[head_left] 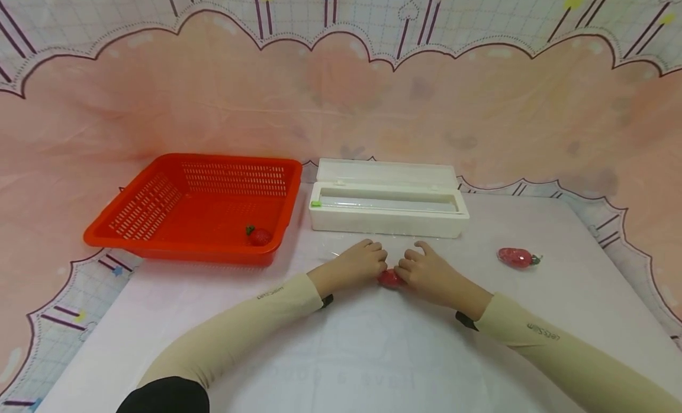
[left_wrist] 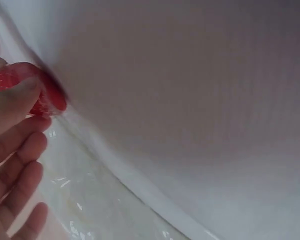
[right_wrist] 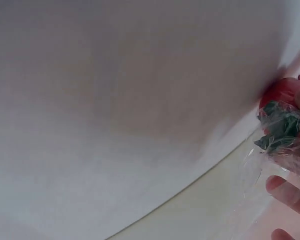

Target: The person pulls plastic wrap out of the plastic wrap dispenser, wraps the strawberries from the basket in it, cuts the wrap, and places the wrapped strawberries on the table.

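Both hands meet over one red strawberry [head_left: 390, 278] on the white table in the head view. My left hand [head_left: 359, 264] pinches it between thumb and forefinger, the other fingers loosely bent in the left wrist view. From the other side, my right hand [head_left: 433, 276] grips the strawberry's leafy end. Green leaves [right_wrist: 280, 127] show there under crumpled clear cling film [right_wrist: 292, 157]. More cling film [left_wrist: 72, 182] spreads beyond the fruit, glossy and wrinkled. Part of the strawberry is hidden by the fingers.
A white cling film dispenser [head_left: 389, 220], lid raised, stands just beyond the hands. The red plastic basket [head_left: 202, 212] at the left holds a strawberry [head_left: 259, 236]. Another strawberry [head_left: 515, 257], shiny as if wrapped, lies to the right.
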`<state>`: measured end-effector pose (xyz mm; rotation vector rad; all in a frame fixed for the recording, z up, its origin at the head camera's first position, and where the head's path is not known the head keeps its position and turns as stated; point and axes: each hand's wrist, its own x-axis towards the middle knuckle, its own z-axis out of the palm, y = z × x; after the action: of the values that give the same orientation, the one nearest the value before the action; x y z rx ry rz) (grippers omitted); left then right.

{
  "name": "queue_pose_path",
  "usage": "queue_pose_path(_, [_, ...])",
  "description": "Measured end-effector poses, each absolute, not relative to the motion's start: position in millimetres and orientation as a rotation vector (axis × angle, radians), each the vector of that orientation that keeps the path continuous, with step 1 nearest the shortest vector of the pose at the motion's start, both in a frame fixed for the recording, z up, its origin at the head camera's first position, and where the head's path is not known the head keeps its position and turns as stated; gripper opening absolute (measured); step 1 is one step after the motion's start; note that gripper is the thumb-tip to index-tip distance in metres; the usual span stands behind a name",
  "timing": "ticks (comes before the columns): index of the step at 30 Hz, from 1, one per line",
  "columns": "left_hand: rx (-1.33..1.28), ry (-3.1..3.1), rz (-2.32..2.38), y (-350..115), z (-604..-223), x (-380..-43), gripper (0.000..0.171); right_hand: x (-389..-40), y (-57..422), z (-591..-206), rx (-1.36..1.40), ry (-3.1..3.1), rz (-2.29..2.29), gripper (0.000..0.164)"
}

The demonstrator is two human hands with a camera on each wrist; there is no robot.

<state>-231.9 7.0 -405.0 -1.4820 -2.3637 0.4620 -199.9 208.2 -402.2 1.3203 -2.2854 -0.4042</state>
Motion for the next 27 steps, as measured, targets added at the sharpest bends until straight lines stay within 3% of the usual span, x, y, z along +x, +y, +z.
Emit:
queue_pose_path(6, [-1.468, -2.438, 0.424, 2, -403, -210, 0.013, -183, 205, -400, 1.343, -2.316, -0.354, 0.023])
queue_pose_path(13, [-1.403, -2.615, 0.306, 3, -401, -193, 0.034, -175, 204, -402, 1.351, -2.387, -0.281, 0.027])
queue_pose_path(27, [-1.367, -2.657, 0.293, 12, -403, -194, 0.027, -185, 214, -407, 1.381, -2.548, -0.043, 0.023])
